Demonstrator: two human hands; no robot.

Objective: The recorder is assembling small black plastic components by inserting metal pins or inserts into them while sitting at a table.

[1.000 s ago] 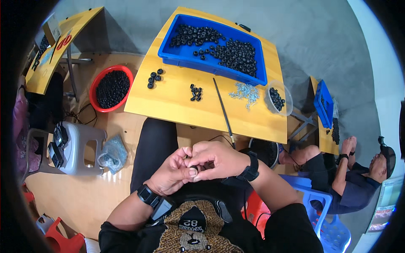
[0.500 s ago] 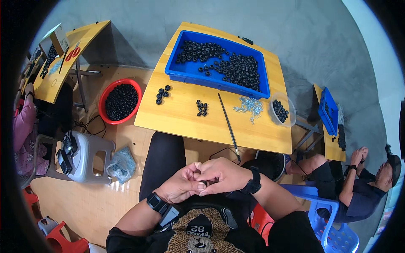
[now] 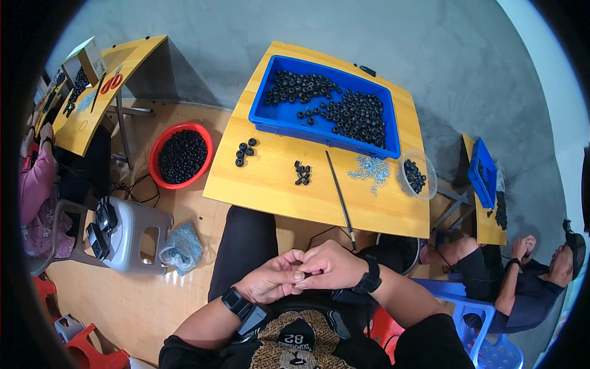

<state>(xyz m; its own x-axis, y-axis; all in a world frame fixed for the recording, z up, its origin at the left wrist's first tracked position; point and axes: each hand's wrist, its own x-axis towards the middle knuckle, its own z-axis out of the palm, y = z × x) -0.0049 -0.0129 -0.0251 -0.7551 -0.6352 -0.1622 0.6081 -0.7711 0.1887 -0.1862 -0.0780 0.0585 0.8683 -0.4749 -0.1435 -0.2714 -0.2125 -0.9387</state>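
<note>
My left hand (image 3: 270, 281) and my right hand (image 3: 329, 265) meet over my lap, fingertips pinched together around a small dark part that is mostly hidden. Both wrists wear black bands. In front of me stands a yellow wooden table (image 3: 270, 190). On it lies a blue tray (image 3: 283, 117) with many small black rings, two small heaps of black rings (image 3: 244, 151) (image 3: 301, 173), a thin black rod (image 3: 340, 198), a pile of small silvery parts (image 3: 370, 169) and a clear bowl (image 3: 418, 176) with black rings.
A red basin (image 3: 180, 155) full of black rings sits on the floor at the left, near a grey plastic stool (image 3: 126, 234) and a clear bag (image 3: 180, 247). Another person (image 3: 522, 280) sits at the right by a second table with a blue tray (image 3: 484, 172). A third table (image 3: 92, 92) stands far left.
The view has tilted so the table sits lower and nearer. My hands stay joined over my lap, fingers still pinched around the small part.
</note>
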